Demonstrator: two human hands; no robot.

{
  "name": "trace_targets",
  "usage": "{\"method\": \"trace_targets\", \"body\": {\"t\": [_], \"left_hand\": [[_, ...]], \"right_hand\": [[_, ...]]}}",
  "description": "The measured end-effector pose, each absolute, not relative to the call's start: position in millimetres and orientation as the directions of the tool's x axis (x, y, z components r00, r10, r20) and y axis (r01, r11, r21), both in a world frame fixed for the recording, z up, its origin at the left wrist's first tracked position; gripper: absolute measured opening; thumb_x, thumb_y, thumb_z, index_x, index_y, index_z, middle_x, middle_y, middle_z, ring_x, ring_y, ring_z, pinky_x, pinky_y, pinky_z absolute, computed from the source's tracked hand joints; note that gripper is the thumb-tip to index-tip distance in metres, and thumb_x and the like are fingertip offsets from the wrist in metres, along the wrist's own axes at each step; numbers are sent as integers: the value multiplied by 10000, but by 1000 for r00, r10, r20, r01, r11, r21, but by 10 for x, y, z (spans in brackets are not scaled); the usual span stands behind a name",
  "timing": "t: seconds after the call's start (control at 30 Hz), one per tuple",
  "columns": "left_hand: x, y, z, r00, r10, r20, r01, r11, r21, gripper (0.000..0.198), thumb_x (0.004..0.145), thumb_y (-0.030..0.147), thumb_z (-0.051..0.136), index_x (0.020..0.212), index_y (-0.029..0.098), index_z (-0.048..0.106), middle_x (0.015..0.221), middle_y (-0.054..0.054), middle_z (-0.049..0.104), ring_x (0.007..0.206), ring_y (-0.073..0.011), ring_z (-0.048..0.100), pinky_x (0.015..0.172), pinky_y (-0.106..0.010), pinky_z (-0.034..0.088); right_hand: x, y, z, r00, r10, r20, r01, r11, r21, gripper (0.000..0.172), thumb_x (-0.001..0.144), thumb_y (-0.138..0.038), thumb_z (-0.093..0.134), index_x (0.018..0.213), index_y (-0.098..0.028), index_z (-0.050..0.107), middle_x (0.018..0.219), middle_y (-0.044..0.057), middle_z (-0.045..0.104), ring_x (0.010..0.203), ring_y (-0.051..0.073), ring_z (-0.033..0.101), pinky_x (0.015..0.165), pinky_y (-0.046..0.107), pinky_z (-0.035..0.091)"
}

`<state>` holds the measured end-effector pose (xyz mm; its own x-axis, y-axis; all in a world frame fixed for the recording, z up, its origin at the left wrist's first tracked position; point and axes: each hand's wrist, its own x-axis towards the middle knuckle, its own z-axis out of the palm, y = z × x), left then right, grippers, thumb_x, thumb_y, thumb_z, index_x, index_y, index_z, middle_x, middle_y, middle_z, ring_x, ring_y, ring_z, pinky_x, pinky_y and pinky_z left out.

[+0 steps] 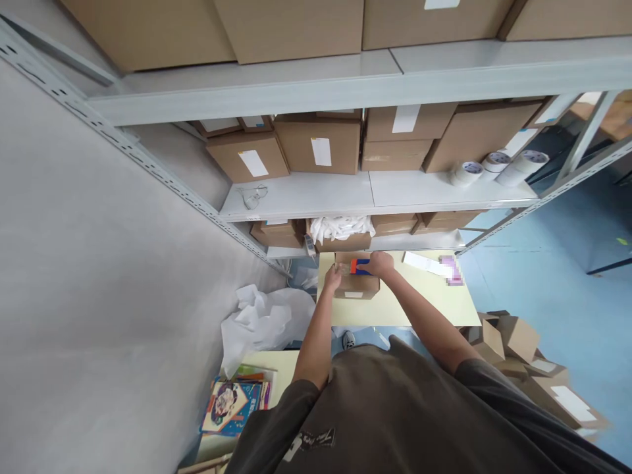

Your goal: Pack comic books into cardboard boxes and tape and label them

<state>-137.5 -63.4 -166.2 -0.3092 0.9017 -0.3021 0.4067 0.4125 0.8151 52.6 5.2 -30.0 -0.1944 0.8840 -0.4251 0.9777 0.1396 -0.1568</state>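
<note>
Nearest the person, a pile of books [231, 403] lies near-left of the small carton [356, 288], which sits on a pale yellow table [399, 309]. The left hand [332, 279] is at the carton's left side, its finger opening and grip impossible to tell; the right hand's [382, 264] curled fingers grasp a blue-and-orange object [363, 266] above the carton. White material [342, 227] is heaped just beyond the carton; white tape rolls [521, 169] sit farther beyond, to its right.

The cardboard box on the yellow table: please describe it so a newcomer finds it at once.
In front of the grey rack stands a pale yellow table. Near its left end sits the cardboard box. Unlike the shelved boxes, it lies between the left hand and the right hand.
</note>
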Motion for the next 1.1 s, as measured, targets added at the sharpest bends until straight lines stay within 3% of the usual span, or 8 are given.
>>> {"method": "trace_targets", "body": {"t": [0.2,0.37,0.57,0.77,0.9,1.1], "left_hand": [[-609,-525,-1696,-302,877,-374,377,470,798,521,1139,540,364,1356,212,706,1353,-140,779,1291,-302,716,1095,-412,540],[259,-354,-1651,-253,883,-396,455,470,756,531,1133,548,359,1367,206,690,1354,-161,773,1273,-324,726,1069,-420,553],[992,-199,-1609,-185,906,-381,529,418,738,532,1134,521,354,1380,179,678,1382,-192,756,1308,-330,706,1084,-405,537],[966,-74,-1642,-141,912,-384,566,392,725,516,1125,513,371,1357,186,696,1378,-194,759,1350,-347,677,1124,-429,512],[734,-17,-1722,-111,925,-362,545,362,756,552,1122,567,387,1335,184,722,1385,-194,756,1395,-336,649,1152,-407,493],[46,0,-1815,-96,920,-380,430,383,818,612,1104,645,433,1344,173,741,1410,-163,756,1372,-292,670,1140,-370,503]], "right_hand": [[1297,198,-322,-181,885,-428,981,129,-146,603,864,-655,787,1200,-154,807,1169,203,800,1135,344,754,900,352,553],[2297,240,-311,-176,911,-373,981,132,-142,568,861,-722,772,1046,-188,825,1099,175,816,1069,332,759,819,323,524],[3558,193,-431,-111,942,-316,959,18,-281,546,824,-779,764,907,-239,779,907,77,801,854,248,730,658,276,426],[4876,100,-398,107,913,-393,966,-189,-176,501,813,-731,775,783,-234,722,760,56,744,725,225,676,604,296,358],[4889,79,-385,123,909,-398,962,-208,-178,491,812,-716,779,827,-227,735,792,64,760,740,226,679,609,293,360],[3919,217,-463,31,928,-370,952,-140,-271,552,791,-767,771,851,-219,760,872,57,783,822,221,701,626,269,381]]}}
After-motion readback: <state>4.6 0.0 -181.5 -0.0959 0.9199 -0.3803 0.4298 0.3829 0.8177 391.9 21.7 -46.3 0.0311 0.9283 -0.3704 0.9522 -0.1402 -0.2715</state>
